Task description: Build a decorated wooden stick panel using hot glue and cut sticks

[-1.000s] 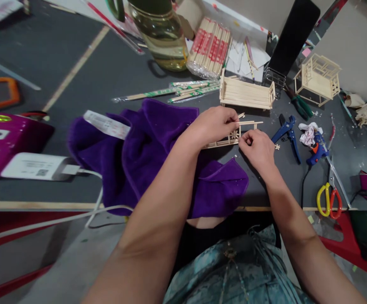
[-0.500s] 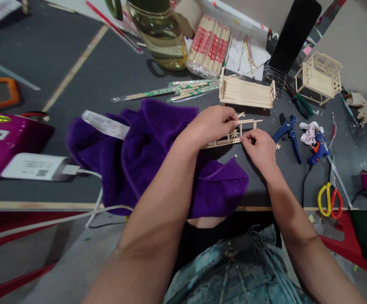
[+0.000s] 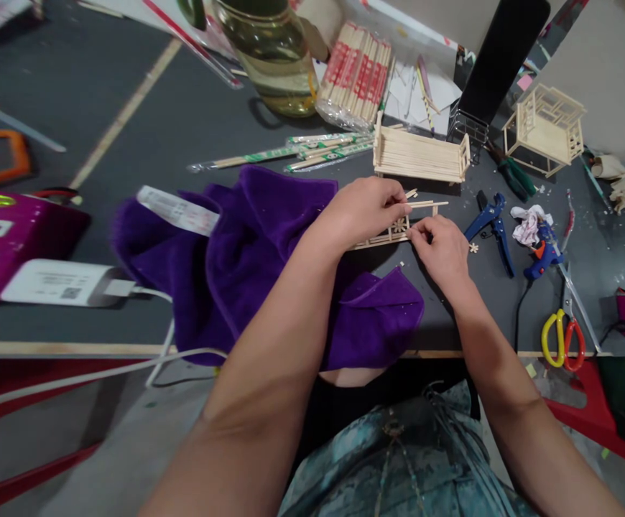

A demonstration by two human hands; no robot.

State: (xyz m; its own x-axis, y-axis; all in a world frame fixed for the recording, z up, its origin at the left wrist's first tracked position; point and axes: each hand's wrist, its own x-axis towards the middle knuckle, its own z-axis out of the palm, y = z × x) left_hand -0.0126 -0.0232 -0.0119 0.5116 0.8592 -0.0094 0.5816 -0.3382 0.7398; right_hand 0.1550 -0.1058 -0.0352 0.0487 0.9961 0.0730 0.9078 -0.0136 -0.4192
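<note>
A small wooden stick frame (image 3: 380,241) lies flat on the dark table, with a flower-shaped piece set among its bars. My left hand (image 3: 369,212) is closed on the frame's upper bar, thumb and fingers pinched together; the palm hides the frame's left part. On the frame's lower right side, my right hand (image 3: 442,244) pinches the bars with thumb and forefinger. A loose wooden flower (image 3: 473,248) lies just right of my right hand. A purple cloth (image 3: 269,237) is bunched under my left forearm.
Behind the frame stands a miniature wooden bench (image 3: 420,154). To the right are a blue cutter (image 3: 493,230), a glue gun (image 3: 542,260), scissors (image 3: 563,337) and green-handled pliers (image 3: 514,176). A glass jug (image 3: 274,72) and bundled chopsticks (image 3: 354,75) stand at the back.
My left hand has shifted very slightly to the right along the frame. Both hands keep their hold, and the other objects stay where they were.
</note>
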